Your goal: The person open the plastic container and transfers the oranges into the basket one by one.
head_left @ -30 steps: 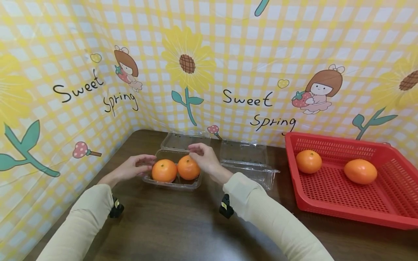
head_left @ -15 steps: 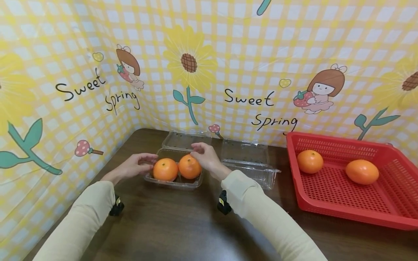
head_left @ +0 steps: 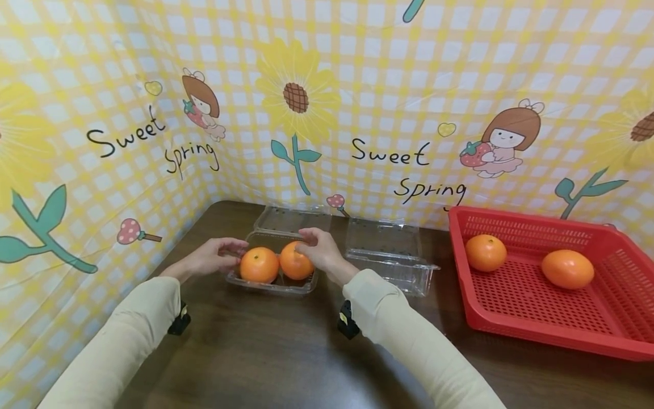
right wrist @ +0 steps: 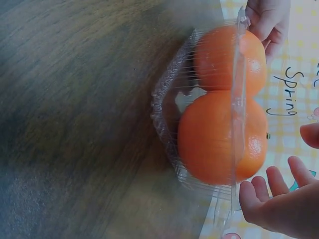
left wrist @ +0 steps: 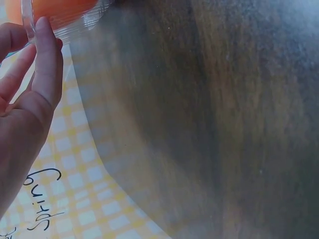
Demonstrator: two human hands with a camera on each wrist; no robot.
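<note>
Two oranges, the left orange [head_left: 259, 266] and the right orange [head_left: 295, 262], sit side by side in a clear plastic clamshell box [head_left: 273, 288] whose lid [head_left: 293, 220] is folded back. My left hand [head_left: 212, 258] is at the box's left end, thumb and fingers apart. In the left wrist view its fingertips [left wrist: 44, 25] are right at the clear rim. My right hand [head_left: 323, 253] reaches over the right orange. The right wrist view shows spread, loosely bent fingers [right wrist: 277, 180] of that hand close to the rim, with the thumb lifted away.
A second clear plastic clamshell [head_left: 409, 278] lies open and unfilled just to the right. Beyond it stands a red perforated basket [head_left: 541, 332] holding two more oranges, one orange [head_left: 485, 253] at its left and another orange [head_left: 567, 269] near its back. A patterned cloth [head_left: 388, 102] hangs behind the wooden table [head_left: 271, 346].
My right hand has lowered slightly and covers more of the right orange. My left hand has barely shifted. The oranges and boxes keep their places, with a slight shift of the view.
</note>
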